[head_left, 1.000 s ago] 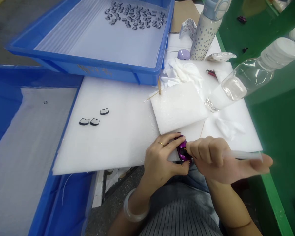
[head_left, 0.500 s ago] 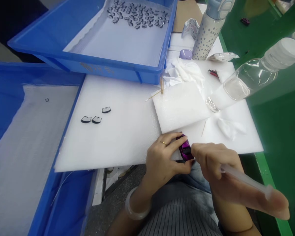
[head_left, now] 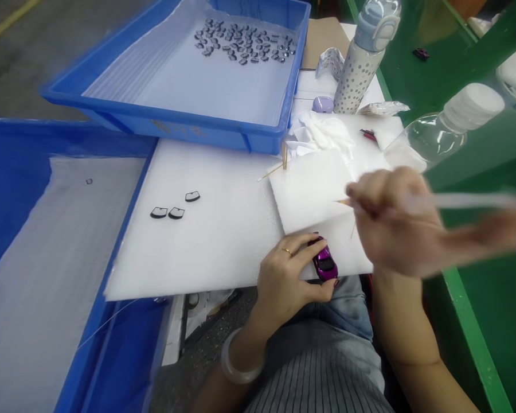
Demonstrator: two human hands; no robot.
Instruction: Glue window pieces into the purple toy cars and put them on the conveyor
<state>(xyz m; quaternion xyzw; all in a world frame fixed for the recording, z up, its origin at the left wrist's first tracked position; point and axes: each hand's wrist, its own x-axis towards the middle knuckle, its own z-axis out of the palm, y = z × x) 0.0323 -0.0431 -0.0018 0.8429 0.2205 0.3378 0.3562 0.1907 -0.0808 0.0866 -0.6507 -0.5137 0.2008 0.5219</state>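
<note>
Between the fingers and thumb of my left hand [head_left: 286, 269] is a small purple toy car [head_left: 325, 262], held at the front edge of the white foam sheet [head_left: 223, 246]. My right hand [head_left: 395, 223] is raised to the right of the car, apart from it and blurred by motion. It grips a translucent stick-like tool [head_left: 468, 201]. A thin, pointed, brownish tip sticks out past the fingers on the left, over a smaller foam pad [head_left: 312, 189]. The tool's exact kind is unclear. Three small dark-edged clear pieces [head_left: 176, 213] lie on the foam sheet to the left.
A blue tray [head_left: 176, 131] with many small dark parts stands at the back. Another blue bin [head_left: 17, 143] is at left. Cotton swabs [head_left: 284, 156], crumpled white cloth [head_left: 324, 135], a dotted bottle [head_left: 356, 74] and a clear bottle [head_left: 438, 135] stand or lie at right.
My right hand has moved up and away from the car, carrying the tool with its tip now in sight. My left hand still holds the car. The view has shifted slightly.
</note>
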